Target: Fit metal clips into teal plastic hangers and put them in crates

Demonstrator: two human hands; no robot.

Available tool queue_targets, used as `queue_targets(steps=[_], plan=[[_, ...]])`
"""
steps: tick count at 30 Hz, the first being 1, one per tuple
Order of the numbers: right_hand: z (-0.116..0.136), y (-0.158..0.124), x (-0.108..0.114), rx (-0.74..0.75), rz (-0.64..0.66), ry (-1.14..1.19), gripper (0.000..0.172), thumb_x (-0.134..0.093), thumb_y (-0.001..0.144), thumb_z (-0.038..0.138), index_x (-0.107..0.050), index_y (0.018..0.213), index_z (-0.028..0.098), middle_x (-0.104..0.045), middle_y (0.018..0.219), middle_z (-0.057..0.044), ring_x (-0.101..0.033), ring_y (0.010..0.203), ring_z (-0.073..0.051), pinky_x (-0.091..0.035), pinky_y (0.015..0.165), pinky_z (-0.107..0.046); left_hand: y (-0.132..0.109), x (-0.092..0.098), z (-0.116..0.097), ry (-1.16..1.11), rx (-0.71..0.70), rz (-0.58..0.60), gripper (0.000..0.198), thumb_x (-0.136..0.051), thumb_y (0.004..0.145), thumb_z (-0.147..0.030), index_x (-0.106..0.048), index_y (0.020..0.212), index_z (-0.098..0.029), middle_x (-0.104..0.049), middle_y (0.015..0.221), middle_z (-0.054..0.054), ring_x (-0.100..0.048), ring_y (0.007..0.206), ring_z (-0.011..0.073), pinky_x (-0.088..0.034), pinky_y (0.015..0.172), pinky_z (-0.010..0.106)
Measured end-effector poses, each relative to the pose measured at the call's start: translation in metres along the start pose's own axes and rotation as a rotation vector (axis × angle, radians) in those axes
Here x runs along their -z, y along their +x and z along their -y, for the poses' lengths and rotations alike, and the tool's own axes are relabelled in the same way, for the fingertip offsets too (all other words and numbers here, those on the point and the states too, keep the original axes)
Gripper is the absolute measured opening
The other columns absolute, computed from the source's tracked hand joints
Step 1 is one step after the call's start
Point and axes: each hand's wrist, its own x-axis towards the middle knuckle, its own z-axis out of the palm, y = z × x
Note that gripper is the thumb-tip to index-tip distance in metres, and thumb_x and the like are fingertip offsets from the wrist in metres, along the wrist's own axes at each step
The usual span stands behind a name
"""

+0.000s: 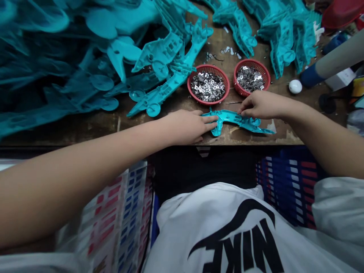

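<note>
A turquoise molded plastic part (227,115) lies near the front edge of the worktable. My left hand (186,127) rests over its left end, fingers stretched out and spread across the plastic. At the part's right half, my right hand (263,104) is closed in a pinch, its fingertips touching or just above the surface. What sits between those fingertips is hidden. Just beyond the part stand two red baskets, the left basket (191,89) and the right basket (267,72), both holding small shiny metal pieces (209,86). A thin metal rod (234,102) lies between the baskets and the part.
A large heap of turquoise parts (108,57) covers the table's left side. More stacked parts (280,38) lie at the back right. A white ball-like object (295,87) and a grey pole with a blue end (327,68) are on the right. Plastic crates (290,185) stand below the table.
</note>
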Motion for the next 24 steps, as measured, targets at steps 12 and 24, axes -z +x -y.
queue_targets(steps=[12,24], plan=[[-0.003,0.001,-0.004,0.019,-0.026,-0.086,0.035,-0.081,0.107,0.029,-0.104,0.133,0.025,-0.094,0.096,-0.008,-0.084,0.084,-0.029,-0.061,0.082,-0.040,0.002,-0.004,0.003,0.021,-0.019,0.004,0.089,-0.064,0.120,-0.033,-0.041,0.205,-0.040,-0.036,0.214,-0.002,-0.061,0.181,0.0451,-0.068,0.127,0.052],[-0.005,0.001,-0.012,0.109,-0.093,-0.127,0.024,-0.082,0.103,0.027,-0.101,0.118,0.025,-0.092,0.094,-0.007,-0.081,0.084,-0.028,-0.058,0.078,-0.039,0.001,-0.002,0.001,0.065,-0.015,0.015,0.085,-0.063,0.122,-0.033,-0.042,0.205,-0.038,-0.034,0.216,0.001,-0.065,0.176,0.0474,-0.070,0.119,0.053]])
